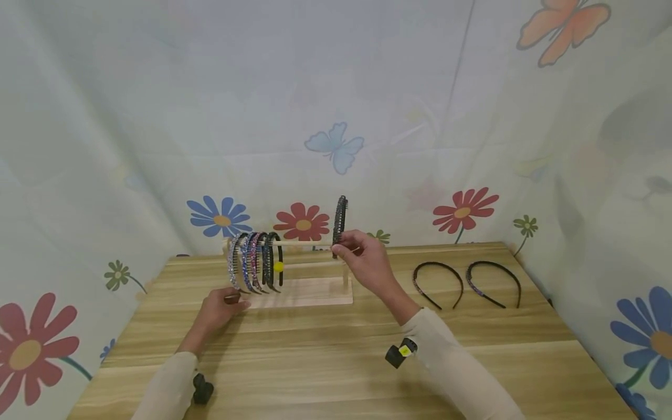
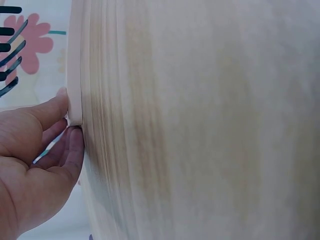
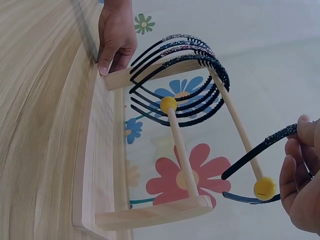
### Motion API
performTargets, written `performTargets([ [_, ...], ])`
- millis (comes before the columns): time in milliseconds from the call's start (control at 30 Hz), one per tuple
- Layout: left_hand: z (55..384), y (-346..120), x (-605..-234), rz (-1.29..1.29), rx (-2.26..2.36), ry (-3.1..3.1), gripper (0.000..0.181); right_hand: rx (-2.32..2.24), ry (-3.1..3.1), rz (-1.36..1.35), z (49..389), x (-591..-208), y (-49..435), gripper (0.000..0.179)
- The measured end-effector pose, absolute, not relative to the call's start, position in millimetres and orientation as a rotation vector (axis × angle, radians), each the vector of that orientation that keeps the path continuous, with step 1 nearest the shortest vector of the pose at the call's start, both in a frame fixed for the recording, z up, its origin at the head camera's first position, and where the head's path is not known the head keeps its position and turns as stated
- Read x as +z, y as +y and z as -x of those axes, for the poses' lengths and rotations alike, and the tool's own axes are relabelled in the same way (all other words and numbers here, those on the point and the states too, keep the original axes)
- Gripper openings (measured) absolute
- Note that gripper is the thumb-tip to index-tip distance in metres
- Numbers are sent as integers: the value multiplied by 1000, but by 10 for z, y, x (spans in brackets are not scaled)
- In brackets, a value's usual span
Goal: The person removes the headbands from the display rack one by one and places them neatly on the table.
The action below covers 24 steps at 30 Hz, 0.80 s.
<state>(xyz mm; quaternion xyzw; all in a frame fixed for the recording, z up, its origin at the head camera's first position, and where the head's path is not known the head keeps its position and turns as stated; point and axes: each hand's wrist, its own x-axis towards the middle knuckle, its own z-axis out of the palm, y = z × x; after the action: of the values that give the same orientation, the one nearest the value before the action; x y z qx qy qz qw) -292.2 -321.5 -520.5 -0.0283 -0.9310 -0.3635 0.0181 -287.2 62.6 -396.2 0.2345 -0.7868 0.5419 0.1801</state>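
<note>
A wood-grained desk, streaked in paler and browner bands, runs back to a pale cloth that hangs behind it and down both sides, softly creased. The cloth is printed with red, blue and small green-petalled flowers, a light blue butterfly above the middle and an orange butterfly at upper right.

Toward the back of the desk stands a light wooden rack, with a flat base, upright end pieces and rods tipped with yellow balls. A row of glittery headbands, silver, blue, pink and dark, hangs at its left end.

The right hand is closed to a pinch, thumb against fingers, on a dark, sparkling headband held upright at the rack's right end. In the right wrist view a yellow ball shows between that band's two arms. The left hand pinches the base's near left corner between thumb and fingers.

On the desk right of the rack lie two more black headbands, a nearer one and a farther-right one, side by side and apart. Both arms wear cream sleeves.
</note>
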Motion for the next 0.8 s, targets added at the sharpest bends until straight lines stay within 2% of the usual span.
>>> performTargets([
  [800,2941,-3233,-5235,90,-1138,-2884,49,1496,-2267,-555,2914,-4018,921,31],
])
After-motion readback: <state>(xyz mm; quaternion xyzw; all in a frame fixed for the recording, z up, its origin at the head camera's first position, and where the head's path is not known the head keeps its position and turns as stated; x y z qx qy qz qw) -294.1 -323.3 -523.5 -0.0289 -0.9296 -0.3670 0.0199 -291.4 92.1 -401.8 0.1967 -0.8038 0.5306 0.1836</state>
